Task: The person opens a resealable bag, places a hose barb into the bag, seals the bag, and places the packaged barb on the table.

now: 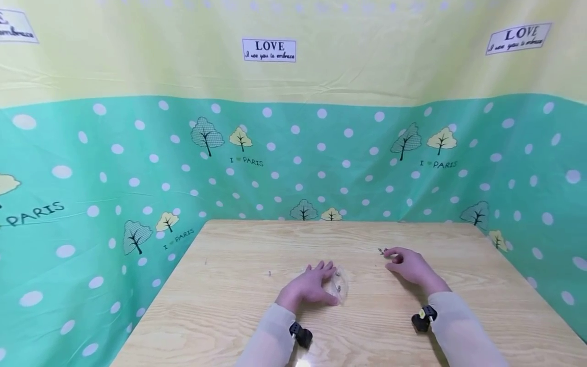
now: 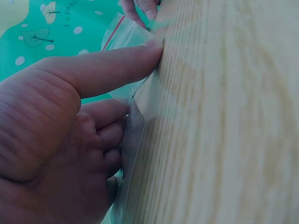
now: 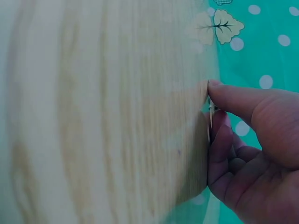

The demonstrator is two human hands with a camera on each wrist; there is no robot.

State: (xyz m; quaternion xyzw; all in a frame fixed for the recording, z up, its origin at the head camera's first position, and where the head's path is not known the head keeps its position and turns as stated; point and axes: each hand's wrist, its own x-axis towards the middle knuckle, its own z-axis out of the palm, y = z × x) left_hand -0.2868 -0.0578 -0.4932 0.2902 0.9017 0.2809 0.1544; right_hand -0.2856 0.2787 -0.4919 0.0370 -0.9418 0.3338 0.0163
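Note:
My left hand [image 1: 313, 285] rests on a clear zip-seal bag [image 1: 343, 283] lying on the table, fingers spread over its left part. Several small dark pieces show through the plastic. From the left wrist, the bag's red seal line [image 2: 113, 32] stands up beyond the thumb, whose tip presses at the bag's edge. Over to the right, my right hand [image 1: 412, 266] reaches down beside a little cluster of small dark metal-looking pieces [image 1: 381, 251]. A gap shows between its thumb and forefinger. In the right wrist view the other fingers [image 3: 222, 151] are bent against the tabletop.
A light wood-grain table [image 1: 238, 326] spreads under both hands. Tiny bits lie on it, one bit [image 1: 269, 273] left of the bag and another speck [image 1: 206, 261] farther left. A green and yellow printed curtain [image 1: 293, 153] hangs around the back and sides.

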